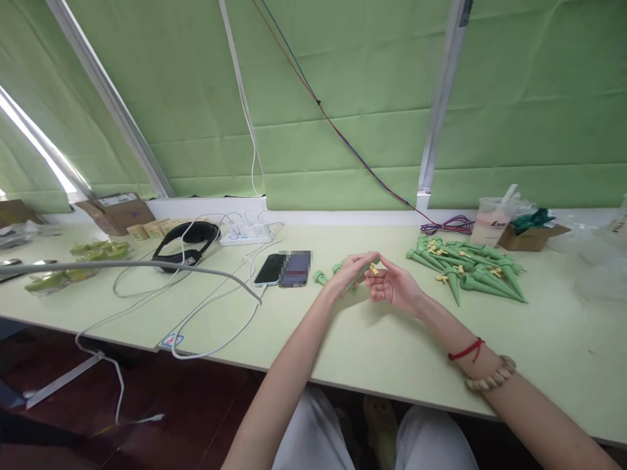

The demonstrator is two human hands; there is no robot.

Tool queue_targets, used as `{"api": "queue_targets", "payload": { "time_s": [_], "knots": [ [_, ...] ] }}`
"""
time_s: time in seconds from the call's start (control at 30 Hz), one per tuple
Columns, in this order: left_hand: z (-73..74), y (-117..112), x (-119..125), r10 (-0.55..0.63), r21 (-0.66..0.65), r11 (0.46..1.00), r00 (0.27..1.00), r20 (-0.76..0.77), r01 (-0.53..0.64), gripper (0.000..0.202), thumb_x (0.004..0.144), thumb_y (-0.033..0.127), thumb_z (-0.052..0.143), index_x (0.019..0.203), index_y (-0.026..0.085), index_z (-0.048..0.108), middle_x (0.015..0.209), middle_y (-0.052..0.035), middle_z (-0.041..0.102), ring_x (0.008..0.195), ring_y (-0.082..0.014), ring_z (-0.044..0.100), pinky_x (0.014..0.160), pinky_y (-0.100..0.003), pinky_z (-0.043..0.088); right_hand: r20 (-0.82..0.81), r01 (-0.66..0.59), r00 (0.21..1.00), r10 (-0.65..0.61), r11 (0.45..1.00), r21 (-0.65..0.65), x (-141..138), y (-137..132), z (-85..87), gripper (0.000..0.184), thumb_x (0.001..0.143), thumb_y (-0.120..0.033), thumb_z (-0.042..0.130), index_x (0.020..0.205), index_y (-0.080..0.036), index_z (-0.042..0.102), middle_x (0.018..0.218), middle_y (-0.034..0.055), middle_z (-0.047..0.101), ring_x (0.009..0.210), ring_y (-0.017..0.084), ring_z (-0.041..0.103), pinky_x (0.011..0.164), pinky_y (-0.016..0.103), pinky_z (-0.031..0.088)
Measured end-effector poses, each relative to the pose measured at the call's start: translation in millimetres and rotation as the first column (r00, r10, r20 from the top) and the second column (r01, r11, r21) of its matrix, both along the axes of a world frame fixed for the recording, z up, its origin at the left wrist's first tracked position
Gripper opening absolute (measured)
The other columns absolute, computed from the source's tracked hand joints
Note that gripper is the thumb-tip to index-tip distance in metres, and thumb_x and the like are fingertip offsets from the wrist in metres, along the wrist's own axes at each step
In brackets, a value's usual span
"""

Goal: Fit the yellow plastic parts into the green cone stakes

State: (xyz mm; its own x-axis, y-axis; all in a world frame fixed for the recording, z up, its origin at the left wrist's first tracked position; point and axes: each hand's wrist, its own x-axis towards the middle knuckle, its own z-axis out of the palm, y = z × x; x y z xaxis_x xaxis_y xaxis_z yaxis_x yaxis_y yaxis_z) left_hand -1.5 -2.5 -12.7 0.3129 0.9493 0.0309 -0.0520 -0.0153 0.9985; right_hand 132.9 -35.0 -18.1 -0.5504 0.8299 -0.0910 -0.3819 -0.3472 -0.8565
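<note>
Left hand (349, 273) is closed, pinching a green spike (361, 274) above the desk (343, 352). Right hand (396, 287), at 3 o'clock, nips the yellow clip (373, 268) at the spike's head. Prob. light, stiff plastic w/ sharp tip, so grip the thick end. Spike pile (465, 271) lies further at 3 o'clock.

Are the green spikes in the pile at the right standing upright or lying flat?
Lying flat. The green spikes rest on their sides on the table, heaped together, with the pointed tips mostly toward the right.
</note>
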Motion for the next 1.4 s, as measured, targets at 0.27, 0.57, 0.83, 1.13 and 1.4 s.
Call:
{"api": "queue_targets", "payload": {
  "time_s": [0.27, 0.57, 0.83, 1.13, 1.4],
  "knots": [
    [7.2, -10, -1, -0.067, 0.168, 0.983, 0.997, -0.032, 0.071, 0.038, 0.070, 0.049, 0.059, 0.080, 0.012, 0.065, 0.055, 0.0025, 0.043, 0.053, -0.0067, 0.038, 0.051, -0.019, 0.031, -0.116, -0.026, 0.993, 0.007, 0.986, -0.167, 0, -5, -1.6, 0.018, 0.086, -0.013, 0.048, 0.081, -0.010, 0.065, 0.075, 0.0048, 0.068, 0.063, 0.008, 0.064, 0.064, 0.019, 0.053],
    [5.6, -6, -2, -0.027, 0.210, 0.974, 0.963, -0.268, 0.086, 0.039, 0.068, 0.050, 0.058, 0.077, 0.012, 0.067, 0.058, 0.0017, 0.049, 0.052, -0.0069, 0.037, 0.049, -0.020, 0.028, 0.153, 0.002, 0.988, 0.010, 0.997, -0.076, 6, -2, 4.7, 0.015, 0.082, -0.010, 0.052, 0.074, -0.010, 0.064, 0.073, 0.0066, 0.067, 0.064, 0.010, 0.064, 0.067, 0.020, 0.054],
    [-7.2, 2, -3, -0.022, 0.258, 0.952, 0.874, -0.486, 0.167, 0.043, 0.058, 0.047, 0.068, 0.083, 0.012, 0.068, 0.043, 0.0059, 0.037, 0.041, -0.0043, 0.025, 0.042, -0.021, 0.017, 0.436, 0.050, 0.894, -0.106, 0.989, 0.139, 7, 12, -27.6, 0.010, 0.075, -0.016, 0.064, 0.074, -0.006, 0.065, 0.070, 0.0099, 0.068, 0.062, 0.014, 0.066, 0.059, 0.020, 0.055],
    [-1.4, 2, 2, -0.050, 0.033, 0.998, 0.992, -0.113, 0.054, 0.051, 0.065, 0.055, 0.060, 0.096, 0.016, 0.064, 0.049, 0.0044, 0.042, 0.042, -0.0058, 0.036, 0.041, -0.019, 0.024, -0.248, -0.206, 0.952, 0.178, 0.975, -0.088, 5, 8, -11.8, 0.033, 0.090, -0.036, 0.044, 0.084, -0.009, 0.063, 0.073, 0.0057, 0.067, 0.061, 0.012, 0.064, 0.065, 0.026, 0.055],
    [5.8, -1, -1, -0.051, 0.171, 0.981, 0.978, -0.202, 0.087, 0.040, 0.066, 0.048, 0.063, 0.080, 0.010, 0.066, 0.055, 0.0025, 0.046, 0.052, -0.0065, 0.037, 0.050, -0.019, 0.030, -0.187, -0.142, 0.974, 0.124, 0.987, -0.082, -1, 6, -10.8, 0.017, 0.086, -0.019, 0.052, 0.077, -0.009, 0.063, 0.073, 0.0058, 0.067, 0.067, 0.010, 0.065, 0.070, 0.021, 0.053]
  ]
}}
